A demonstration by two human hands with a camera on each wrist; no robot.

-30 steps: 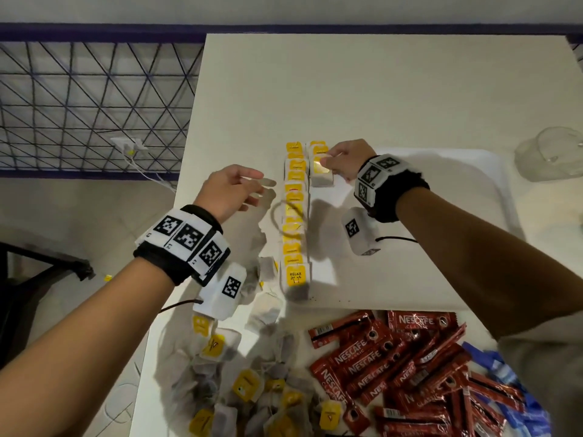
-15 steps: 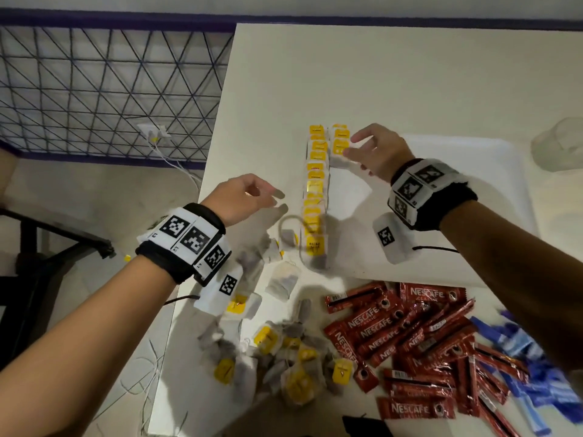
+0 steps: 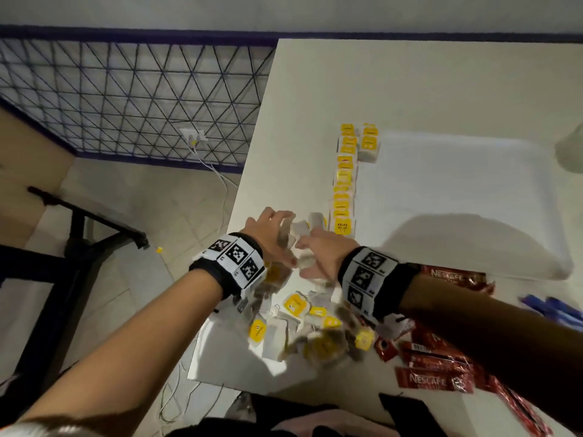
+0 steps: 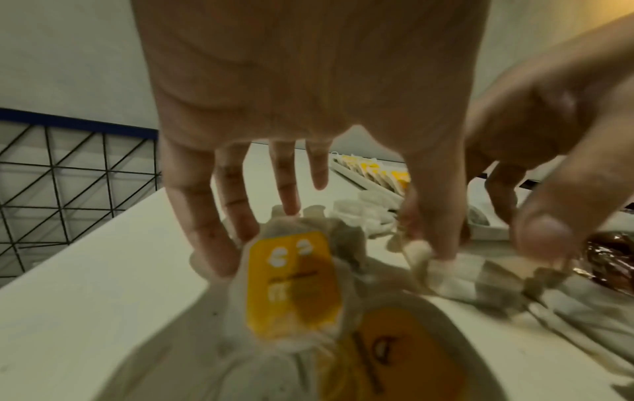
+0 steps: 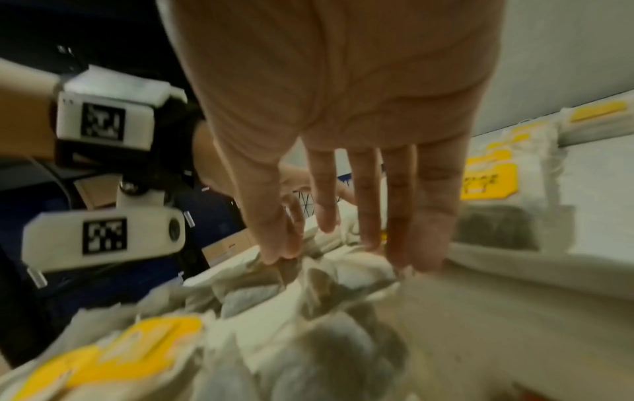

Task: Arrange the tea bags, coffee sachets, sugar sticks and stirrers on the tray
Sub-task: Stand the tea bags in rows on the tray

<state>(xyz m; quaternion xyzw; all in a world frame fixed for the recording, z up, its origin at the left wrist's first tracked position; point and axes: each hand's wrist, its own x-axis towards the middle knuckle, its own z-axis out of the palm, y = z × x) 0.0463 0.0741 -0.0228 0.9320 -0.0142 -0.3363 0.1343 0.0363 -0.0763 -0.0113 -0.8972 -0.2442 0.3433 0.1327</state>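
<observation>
Both hands reach into the loose heap of tea bags (image 3: pixel 303 329) that lies on the counter (image 3: pixel 441 83) just off the near left corner of the white tray (image 3: pixel 467 197). The left hand (image 3: pixel 268 228) has its fingers spread and pointing down; in the left wrist view the fingertips (image 4: pixel 219 252) touch the bags, and the thumb presses a crumpled one, but whether any bag is actually gripped cannot be told. The right hand (image 3: pixel 318 250) sits just beside the left one, fingers nearly straight and close together; the right wrist view shows their tips (image 5: pixel 422 255) resting on the paper bags, holding nothing that can be seen.

On the tray, a long row of tea bags (image 3: pixel 344 184) with yellow tags stands along its left edge, and a short second row (image 3: pixel 369 145) stands beside it at the far end. Red coffee sachets (image 3: pixel 435 373) lie heaped on the counter to the near side of the tray, right of the tea-bag heap. Blue sticks (image 3: pixel 555 310) show past the right forearm, near the tray's near right corner.
</observation>
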